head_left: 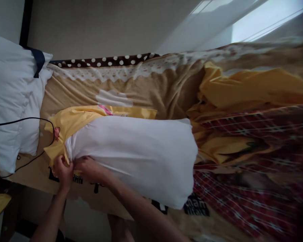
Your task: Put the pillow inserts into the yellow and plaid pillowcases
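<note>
A white pillow (138,151) lies lengthwise on the bed, its left end inside a yellow pillowcase (78,116) with pink patterns. The case is bunched around that end, and a strip of it runs along the pillow's far side. My left hand (62,169) is closed on the near edge of the yellow pillowcase, thumb and fingers pinched together. Just right of it, my right hand (89,169) is closed at the pillow's near left corner, where white and yellow fabric meet. Its fingertips are partly hidden, so which layer they grip is unclear.
White pillows (10,101) are stacked at the left, with a thin black cable (27,118) crossing toward the pillowcase. A tan patterned blanket (73,87) covers the bed. Crumpled yellow cloth (255,85) and a red plaid cloth (280,134) lie at the right.
</note>
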`<state>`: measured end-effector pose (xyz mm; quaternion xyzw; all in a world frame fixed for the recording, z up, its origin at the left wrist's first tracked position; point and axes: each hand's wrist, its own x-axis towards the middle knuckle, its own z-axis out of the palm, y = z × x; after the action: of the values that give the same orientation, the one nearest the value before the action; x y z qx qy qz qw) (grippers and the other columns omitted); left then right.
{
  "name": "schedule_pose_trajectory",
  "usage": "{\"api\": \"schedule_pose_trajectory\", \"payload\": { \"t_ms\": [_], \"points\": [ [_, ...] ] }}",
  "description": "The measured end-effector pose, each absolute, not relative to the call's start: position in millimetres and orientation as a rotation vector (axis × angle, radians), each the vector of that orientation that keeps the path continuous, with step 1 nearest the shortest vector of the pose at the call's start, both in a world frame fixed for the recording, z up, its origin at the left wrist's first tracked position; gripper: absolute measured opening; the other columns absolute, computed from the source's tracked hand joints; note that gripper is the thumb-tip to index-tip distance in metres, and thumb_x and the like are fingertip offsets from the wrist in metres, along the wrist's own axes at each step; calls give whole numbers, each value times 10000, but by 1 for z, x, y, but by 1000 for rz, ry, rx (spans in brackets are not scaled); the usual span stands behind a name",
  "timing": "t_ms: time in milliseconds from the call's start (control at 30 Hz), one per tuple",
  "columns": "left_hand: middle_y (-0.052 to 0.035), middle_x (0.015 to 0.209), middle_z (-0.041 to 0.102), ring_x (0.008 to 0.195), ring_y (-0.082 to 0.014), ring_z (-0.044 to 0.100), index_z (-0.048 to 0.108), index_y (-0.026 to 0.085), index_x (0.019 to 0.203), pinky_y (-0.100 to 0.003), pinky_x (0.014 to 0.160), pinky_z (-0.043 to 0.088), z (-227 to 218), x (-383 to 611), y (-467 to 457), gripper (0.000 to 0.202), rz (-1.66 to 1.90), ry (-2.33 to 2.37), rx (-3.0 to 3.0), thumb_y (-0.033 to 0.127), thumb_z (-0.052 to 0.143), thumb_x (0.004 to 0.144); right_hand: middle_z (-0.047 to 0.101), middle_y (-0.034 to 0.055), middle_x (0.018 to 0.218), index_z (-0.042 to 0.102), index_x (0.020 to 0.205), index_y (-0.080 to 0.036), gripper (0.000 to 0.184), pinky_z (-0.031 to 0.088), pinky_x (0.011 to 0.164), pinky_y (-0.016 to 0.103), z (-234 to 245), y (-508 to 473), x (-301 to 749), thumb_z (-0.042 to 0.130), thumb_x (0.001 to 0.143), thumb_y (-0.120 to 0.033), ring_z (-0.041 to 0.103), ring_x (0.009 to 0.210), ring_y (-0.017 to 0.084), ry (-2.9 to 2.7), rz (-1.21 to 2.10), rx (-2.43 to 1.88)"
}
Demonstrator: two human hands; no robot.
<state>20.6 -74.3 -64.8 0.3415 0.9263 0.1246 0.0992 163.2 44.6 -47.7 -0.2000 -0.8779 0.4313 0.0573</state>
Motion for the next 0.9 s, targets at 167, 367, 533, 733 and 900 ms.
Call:
{"api": "schedule_pose_trajectory", "payload": {
  "t_ms": [167,367,533,733,900],
  "points": [
    [-94,987,655,956,-266,623,537,187,1045,-406,882,473,-59,-9,-12,319,274,2645,1222,178,588,730,485,130,1513,508,1419,-232,502,304,1112,535,-58,92,180,570,932,-336,417,1387,298,-2639,1162,-967],
    [-85,987,687,853,-232,661,581,192,1016,-327,744,484,-55,-34,35,281,111,2598,1318,126,566,743,363,88,1594,417,1482,-259,645,310,1153,548,-97,64,152,638,895,-409,319,1467,279,-2773,1139,-713],
    [-108,925,701,889,-229,681,610,186,979,-327,823,505,-44,10,27,256,328,2392,1741,90,472,786,606,110,1397,595,1334,-203,425,403,1121,413,-99,61,90,506,925,-127,504,1343,211,-2749,1142,-730],
    [-98,976,693,879,-243,675,590,190,969,-336,764,508,-45,-11,26,203,154,2574,1498,140,538,780,541,80,1474,563,1352,-201,437,346,1152,372,-78,83,130,580,924,-284,429,1399,179,-2673,1131,-484],
    [-107,956,661,990,-289,623,600,184,954,-407,891,484,-45,-19,36,190,-88,2457,1732,134,553,777,609,156,1376,554,1351,-192,468,333,1083,473,-71,148,258,504,960,-443,493,1335,270,-2361,874,-1282]
  ]
}}
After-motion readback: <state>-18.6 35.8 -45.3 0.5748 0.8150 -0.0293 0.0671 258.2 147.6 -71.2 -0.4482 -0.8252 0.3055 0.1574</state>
